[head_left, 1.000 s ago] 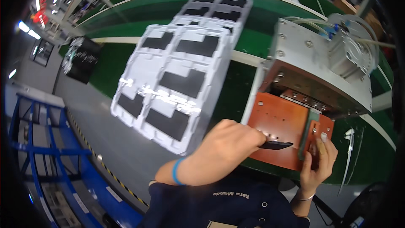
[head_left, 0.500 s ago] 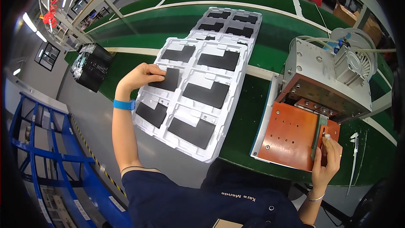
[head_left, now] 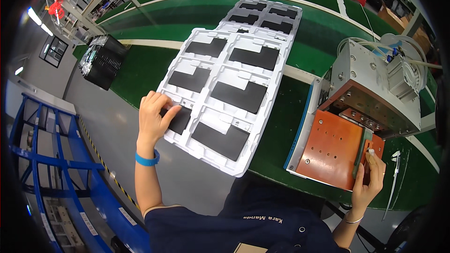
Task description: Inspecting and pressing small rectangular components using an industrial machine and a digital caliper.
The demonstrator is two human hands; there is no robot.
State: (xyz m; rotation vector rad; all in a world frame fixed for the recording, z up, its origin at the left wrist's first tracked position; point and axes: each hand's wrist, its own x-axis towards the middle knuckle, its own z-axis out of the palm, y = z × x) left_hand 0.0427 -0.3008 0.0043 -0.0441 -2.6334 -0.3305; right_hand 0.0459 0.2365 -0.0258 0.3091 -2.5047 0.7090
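Left hand [head_left: 155, 115], thumb and fingers over black sheet [head_left: 182, 121]; whether pinched or released, cannot tell; sheet directly beneath grip, in pocket of white tray [head_left: 209, 155]; judged light, thin, fairly stiff, smooth enough to slip; best held by opposite edges; right hand [head_left: 370, 178], well right of grip, at orange block [head_left: 369, 144], hold unclear

Flat black piece [head_left: 180, 121] in tray [head_left: 205, 97]

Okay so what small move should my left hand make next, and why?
Probably lift the near-left black piece from the nearer white tray: your left hand is right at that piece, and the orange plate beside your right hand carries no such piece.
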